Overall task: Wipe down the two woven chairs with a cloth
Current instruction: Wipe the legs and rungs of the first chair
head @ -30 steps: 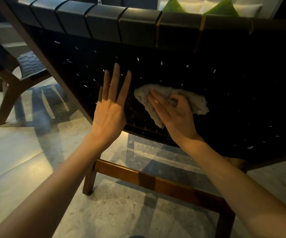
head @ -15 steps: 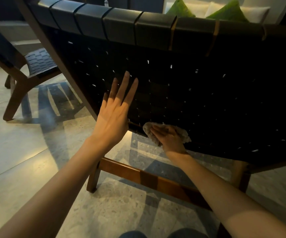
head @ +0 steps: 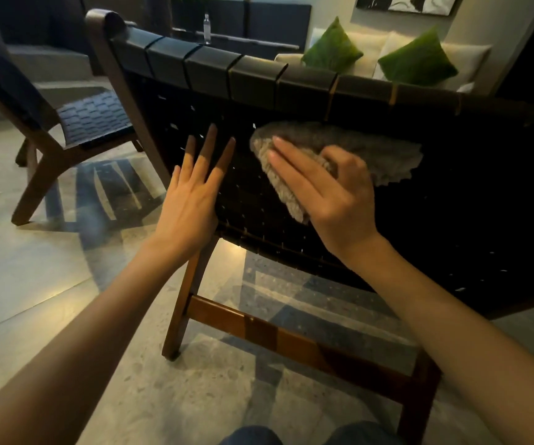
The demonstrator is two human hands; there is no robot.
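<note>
**Trainee:** Head view. What do I label first?

**Operator:** I label the near woven chair (head: 259, 81), seen from behind. It has dark straps wrapped over the top rail, a dark woven back below and a brown wooden frame. My camera looks down its back toward the pale floor (head: 50, 284).

**Trainee:** And the cloth?

**Operator:** The cloth (head: 375, 149), grey and nubbly, lies on the woven back just under its top edge, about midway along. The right hand (head: 333, 200) grips it and presses it to the weave. Two fingers lie straight across the cloth and the forefinger is bent into a fold. I cannot see the thumb.

**Trainee:** The other hand?

**Operator:** The left hand (head: 192, 203) is spread, with straight fingers set against the woven back near its left edge. It is just beside the cloth, apart from it, and holds nothing.

**Trainee:** Below the hands?

**Operator:** A wooden cross rail (head: 291, 342) joins the rear legs close to the floor.

**Trainee:** Background?

**Operator:** The second woven chair (head: 95, 118) stands at the left, well apart from both hands. Beyond the top rail I see green cushions (head: 416, 59) on a pale sofa (head: 368, 40). A clear bottle (head: 207, 27) stands upright on a dark surface farther back.
</note>
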